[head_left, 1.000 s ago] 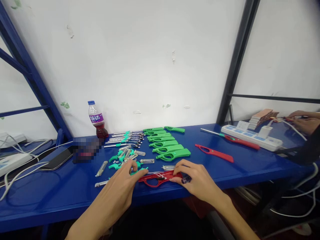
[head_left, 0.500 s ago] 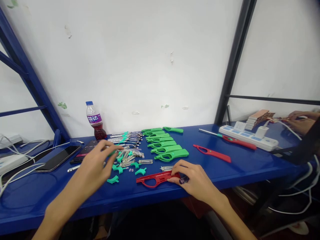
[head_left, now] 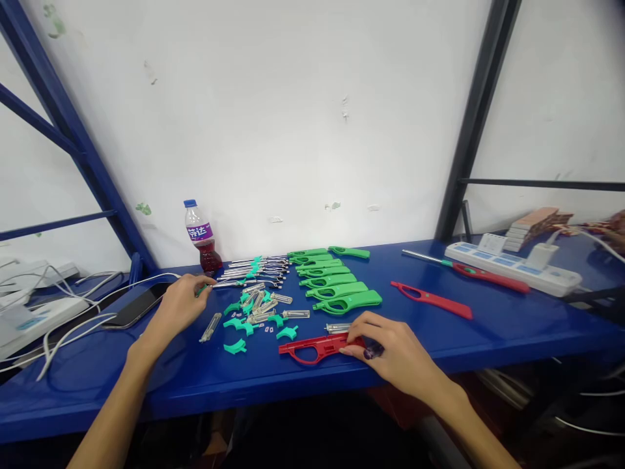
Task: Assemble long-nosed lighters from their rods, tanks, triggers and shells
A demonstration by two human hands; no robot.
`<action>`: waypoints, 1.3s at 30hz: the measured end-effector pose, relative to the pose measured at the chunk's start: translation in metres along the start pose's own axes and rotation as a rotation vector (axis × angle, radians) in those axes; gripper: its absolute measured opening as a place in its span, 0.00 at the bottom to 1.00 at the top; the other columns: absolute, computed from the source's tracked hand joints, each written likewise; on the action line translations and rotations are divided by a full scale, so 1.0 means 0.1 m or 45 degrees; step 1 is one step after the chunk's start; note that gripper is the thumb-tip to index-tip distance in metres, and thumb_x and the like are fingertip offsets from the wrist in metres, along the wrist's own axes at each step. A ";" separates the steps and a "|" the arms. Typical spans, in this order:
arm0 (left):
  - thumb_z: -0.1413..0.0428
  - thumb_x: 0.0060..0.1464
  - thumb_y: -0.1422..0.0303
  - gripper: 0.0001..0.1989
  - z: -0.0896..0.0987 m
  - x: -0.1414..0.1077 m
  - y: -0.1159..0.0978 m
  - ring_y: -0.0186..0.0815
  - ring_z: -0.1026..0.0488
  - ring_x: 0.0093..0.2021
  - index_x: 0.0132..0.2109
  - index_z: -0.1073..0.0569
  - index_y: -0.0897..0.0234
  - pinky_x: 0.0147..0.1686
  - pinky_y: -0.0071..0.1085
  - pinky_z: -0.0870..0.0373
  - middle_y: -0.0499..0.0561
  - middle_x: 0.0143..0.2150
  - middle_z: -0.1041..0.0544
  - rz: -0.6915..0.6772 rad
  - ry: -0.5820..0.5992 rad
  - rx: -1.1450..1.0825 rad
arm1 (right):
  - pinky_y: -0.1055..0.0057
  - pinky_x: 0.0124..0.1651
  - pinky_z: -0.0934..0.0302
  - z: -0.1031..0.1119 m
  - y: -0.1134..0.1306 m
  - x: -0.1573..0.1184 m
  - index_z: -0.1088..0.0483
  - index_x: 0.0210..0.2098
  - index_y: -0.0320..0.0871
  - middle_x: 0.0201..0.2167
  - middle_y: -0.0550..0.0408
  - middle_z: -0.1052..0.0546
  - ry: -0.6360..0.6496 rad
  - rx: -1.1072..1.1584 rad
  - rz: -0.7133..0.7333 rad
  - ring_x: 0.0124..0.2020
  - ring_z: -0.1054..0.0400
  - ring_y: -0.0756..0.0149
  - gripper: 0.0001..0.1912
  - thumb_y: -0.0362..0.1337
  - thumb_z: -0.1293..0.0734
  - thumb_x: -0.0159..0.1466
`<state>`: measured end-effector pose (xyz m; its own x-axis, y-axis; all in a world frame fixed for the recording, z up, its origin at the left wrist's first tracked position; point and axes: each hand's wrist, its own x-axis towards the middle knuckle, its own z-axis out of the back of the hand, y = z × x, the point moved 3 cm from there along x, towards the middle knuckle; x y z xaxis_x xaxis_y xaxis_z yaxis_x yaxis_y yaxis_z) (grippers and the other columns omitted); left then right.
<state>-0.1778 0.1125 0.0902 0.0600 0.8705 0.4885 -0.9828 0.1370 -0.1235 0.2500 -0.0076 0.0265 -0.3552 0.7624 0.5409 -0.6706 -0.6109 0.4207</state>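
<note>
My right hand (head_left: 385,348) gripped the wide end of the red plastic half-shell (head_left: 322,346) near the front edge of the blue table (head_left: 170,371), long axis crosswise, narrow end pointing left. My left hand (head_left: 183,303) had moved from it to the slim silvery metal rods (head_left: 233,284); whether its fingers gripped anything, I could not tell.

A clear plastic bottle with a blue cap, purple label and dark red drink (head_left: 209,255) stands near the scuffed white wall (head_left: 312,117). Left of it lies a black smartphone (head_left: 135,307) beside tangled white cables (head_left: 47,348). At right, a long white power strip (head_left: 508,267) lies before a slanting dark metal post (head_left: 471,130).
</note>
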 end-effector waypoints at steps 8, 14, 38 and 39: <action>0.51 0.60 0.62 0.21 -0.10 0.11 0.02 0.50 0.20 0.48 0.51 0.17 0.63 0.52 0.42 0.26 0.60 0.49 0.17 -0.048 0.141 0.013 | 0.69 0.44 0.32 -0.01 -0.02 -0.01 0.22 0.39 0.50 0.42 0.56 0.19 0.016 0.016 -0.014 0.36 0.23 0.65 0.12 0.49 0.31 0.72; 0.42 0.68 0.63 0.11 -0.27 0.29 -0.01 0.43 0.21 0.49 0.51 0.21 0.65 0.53 0.45 0.25 0.55 0.48 0.19 -0.139 0.320 0.054 | 0.69 0.45 0.31 0.00 0.00 0.00 0.21 0.40 0.50 0.42 0.55 0.19 0.016 0.033 -0.020 0.37 0.23 0.65 0.11 0.48 0.30 0.72; 0.42 0.69 0.53 0.18 -0.37 0.28 -0.23 0.42 0.21 0.50 0.49 0.21 0.64 0.54 0.45 0.25 0.55 0.51 0.18 -0.399 0.589 -0.272 | 0.68 0.43 0.29 0.01 0.02 0.01 0.20 0.39 0.49 0.41 0.53 0.18 -0.017 -0.022 0.011 0.35 0.22 0.63 0.16 0.51 0.33 0.74; 0.43 0.68 0.52 0.19 -0.37 0.27 -0.23 0.42 0.21 0.50 0.49 0.20 0.64 0.54 0.45 0.25 0.55 0.51 0.18 -0.403 0.590 -0.284 | 0.68 0.43 0.29 0.01 0.02 0.01 0.20 0.38 0.49 0.41 0.52 0.18 -0.016 -0.019 0.011 0.35 0.22 0.63 0.16 0.51 0.33 0.74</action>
<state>-0.1471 0.1506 0.0744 0.4626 0.8797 0.1102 -0.8475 0.4753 -0.2362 0.2493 -0.0084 0.0285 -0.3525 0.7544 0.5538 -0.6776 -0.6139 0.4050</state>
